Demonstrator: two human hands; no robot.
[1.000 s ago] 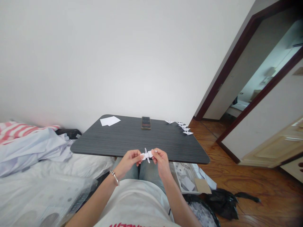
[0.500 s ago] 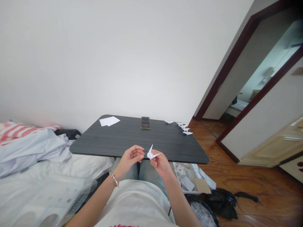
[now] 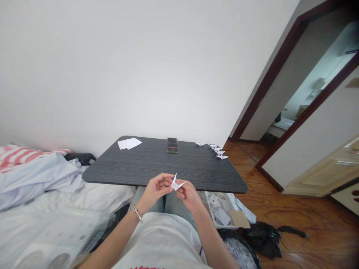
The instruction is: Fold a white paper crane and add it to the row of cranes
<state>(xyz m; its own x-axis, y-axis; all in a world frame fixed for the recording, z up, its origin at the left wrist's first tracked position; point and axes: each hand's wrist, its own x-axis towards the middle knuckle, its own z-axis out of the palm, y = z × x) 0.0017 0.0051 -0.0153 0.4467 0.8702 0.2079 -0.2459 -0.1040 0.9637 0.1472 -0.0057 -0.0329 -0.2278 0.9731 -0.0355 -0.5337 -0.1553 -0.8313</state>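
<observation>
A small white folded paper crane (image 3: 176,182) sits between my two hands at the near edge of the dark table (image 3: 146,164). My left hand (image 3: 155,188), with a bracelet on the wrist, pinches the crane's left side with its fingertips. From below and the right, my right hand (image 3: 188,194) grips the same crane. Both hands hover just above my lap, at the table's front rim.
White paper sheets (image 3: 129,143) lie at the table's far left, a small dark box (image 3: 172,145) at the far middle, several finished cranes (image 3: 217,150) along the far right edge. Bedding (image 3: 42,179) lies left; a cardboard box of paper (image 3: 224,215) and black bags (image 3: 263,239) sit on the floor right.
A second ago both hands pulled the crane's ends apart. Then the left hand let go briefly. Now it has come back and pinches the crane again, held slightly higher and more to the left.
</observation>
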